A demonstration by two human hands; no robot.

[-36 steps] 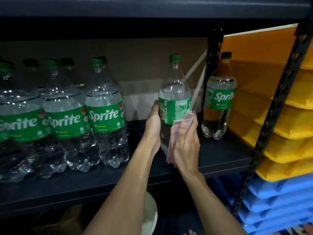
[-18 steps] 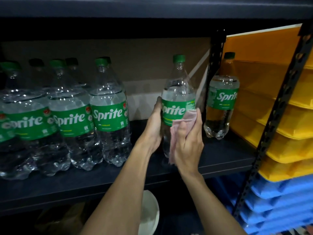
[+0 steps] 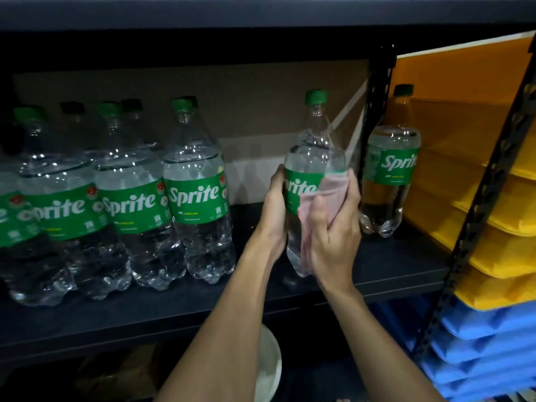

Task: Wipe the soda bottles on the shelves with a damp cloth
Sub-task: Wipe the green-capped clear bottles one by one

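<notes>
Dark shelf, cluster of Sprite bottles at left — lone bottle at right

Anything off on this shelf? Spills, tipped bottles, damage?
Nothing stands out: no spill or damage visible. The left hand grips the held bottle while the right hand wraps the pink cloth round it. One lone bottle stands upright apart from the other bottles, beside the shelf post.

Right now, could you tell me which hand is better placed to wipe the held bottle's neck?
The right hand: it presses the pink cloth against the Sprite bottle, just below the bare shoulder. The left hand holds no cloth and grips the bottle's other side, steadying it.
</notes>
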